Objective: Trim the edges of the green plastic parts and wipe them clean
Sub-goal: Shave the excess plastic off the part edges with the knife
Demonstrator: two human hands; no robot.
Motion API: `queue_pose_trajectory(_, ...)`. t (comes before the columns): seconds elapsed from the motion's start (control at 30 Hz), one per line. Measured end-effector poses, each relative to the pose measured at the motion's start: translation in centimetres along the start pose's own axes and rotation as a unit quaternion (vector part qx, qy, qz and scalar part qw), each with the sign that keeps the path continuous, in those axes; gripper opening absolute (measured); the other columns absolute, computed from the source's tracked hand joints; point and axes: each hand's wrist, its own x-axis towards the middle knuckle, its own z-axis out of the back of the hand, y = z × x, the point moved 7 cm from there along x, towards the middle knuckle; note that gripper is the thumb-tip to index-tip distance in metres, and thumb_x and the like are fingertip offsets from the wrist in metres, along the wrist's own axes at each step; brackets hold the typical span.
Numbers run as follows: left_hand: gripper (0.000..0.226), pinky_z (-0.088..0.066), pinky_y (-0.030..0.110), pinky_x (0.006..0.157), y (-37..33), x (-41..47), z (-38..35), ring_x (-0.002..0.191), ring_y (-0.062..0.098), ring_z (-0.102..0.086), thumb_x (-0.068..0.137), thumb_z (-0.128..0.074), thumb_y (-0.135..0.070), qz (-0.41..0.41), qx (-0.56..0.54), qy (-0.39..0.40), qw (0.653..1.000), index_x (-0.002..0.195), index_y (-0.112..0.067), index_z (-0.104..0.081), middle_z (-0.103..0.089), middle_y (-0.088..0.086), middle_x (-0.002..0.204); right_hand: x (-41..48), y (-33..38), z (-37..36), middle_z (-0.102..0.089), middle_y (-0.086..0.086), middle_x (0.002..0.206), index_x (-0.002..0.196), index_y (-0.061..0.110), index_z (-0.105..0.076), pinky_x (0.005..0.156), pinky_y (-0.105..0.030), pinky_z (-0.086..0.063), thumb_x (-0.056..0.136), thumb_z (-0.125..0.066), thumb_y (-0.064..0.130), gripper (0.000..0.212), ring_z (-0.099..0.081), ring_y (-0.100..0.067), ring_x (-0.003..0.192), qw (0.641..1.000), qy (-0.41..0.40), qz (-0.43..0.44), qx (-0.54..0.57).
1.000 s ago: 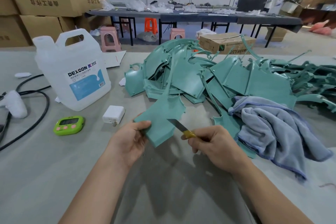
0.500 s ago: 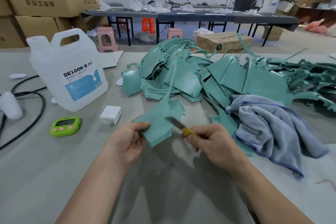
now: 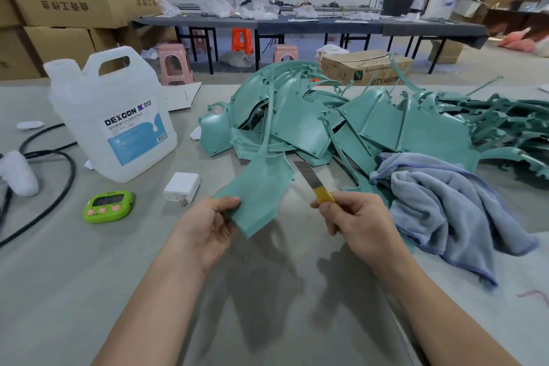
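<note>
Nearest the camera, both forearms are reaching up from the bottom of the frame over the grey surface point(image 3: 59, 291), elbows low and wrists bent inward toward each other. The left hand point(image 3: 205, 226) is pinching the lower corner of a green plastic part point(image 3: 258, 190), thumb on top and fingers curled beneath, holding it lifted and tilted at the frame's centre. The right hand point(image 3: 356, 223) is gripping the yellow handle of a utility knife point(image 3: 312, 180), its blade pointing up and left, just beside the part's right edge; whether it is touching is hard to tell. The part is looking thin, light and fairly stiff, with a long narrow stem that would probably flex, so holding the broad flat end close to the edge being cut seems wisest. Further right, a blue-grey cloth point(image 3: 445, 205) is lying crumpled, ready for wiping. Beyond, in the middle of the frame, a pile of green parts point(image 3: 371, 128) is waiting, with a liquid jug point(image 3: 118, 122) standing at upper left.
</note>
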Motion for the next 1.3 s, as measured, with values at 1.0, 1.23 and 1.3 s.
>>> queue_pose_trajectory(1.0,0.009,-0.033,0.019,0.033,-0.1,-0.3,0.5,0.041,0.011,-0.05,0.093,-0.064,-0.014,-0.059,0.202,-0.045,0.977,0.093,-0.006,-0.068,-0.064,0.004,0.061,-0.6,0.9,0.3,-0.074,-0.01,0.077,0.086,0.013,-0.08,0.062,-0.025,-0.052,0.099,-0.061,0.008,0.024,-0.055,-0.019,0.062,0.978,-0.045,-0.109,0.174)
queue_pose_trajectory(1.23,0.009,-0.034,0.015,0.032,-0.1,-0.1,0.6,0.035,0.008,-0.049,0.097,-0.059,-0.011,-0.054,0.081,-0.066,0.993,0.091,-0.005,-0.063,-0.062,0.001,0.053,-1.7,1.9,-2.3,-0.076,-0.009,0.078,0.085,0.019,-0.082,0.062,-0.028,-0.056,0.096,-0.068,0.01,0.02,-0.062,-0.017,0.059,0.996,0.021,-0.035,0.078)
queue_pose_trajectory(1.3,0.009,-0.033,0.015,0.031,-0.6,-0.1,0.9,0.035,0.006,-0.048,0.097,-0.058,-0.01,-0.065,0.051,-0.073,0.994,0.089,-0.007,-0.06,-0.059,-0.001,0.049,-1.7,2.0,-2.3,-0.076,-0.007,0.078,0.083,0.022,-0.082,0.061,-0.027,-0.055,0.095,-0.069,0.008,0.023,-0.061,-0.016,0.059,0.997,0.034,-0.024,0.063)
